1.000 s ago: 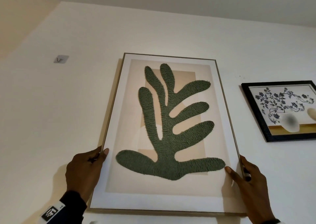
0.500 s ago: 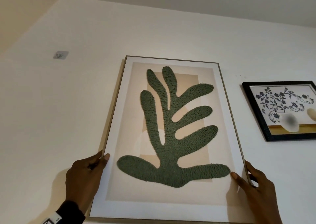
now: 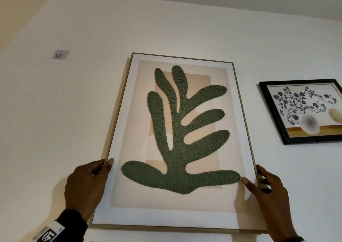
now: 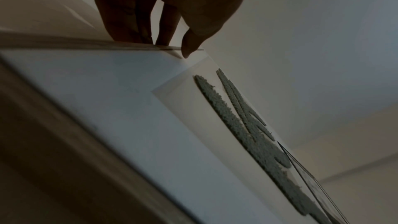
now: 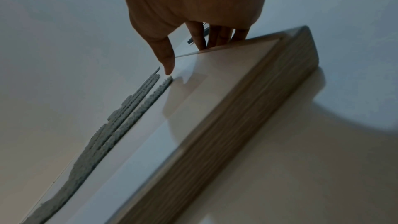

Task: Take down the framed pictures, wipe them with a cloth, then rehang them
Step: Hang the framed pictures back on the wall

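Green-leaf framed picture (image 3: 177, 140) against white wall (image 3: 185, 29) (black-framed floral print (image 3: 303, 110) to its right). Left hand (image 3: 87, 188) and right hand (image 3: 268, 191) grip its side edges, thumbs on front, fingers behind.

Both hands (image 3: 87, 188) raised, fingers curled

The white wall (image 3: 166, 29) bears a black-framed floral picture (image 3: 303, 110) and a hook (image 3: 60, 54).
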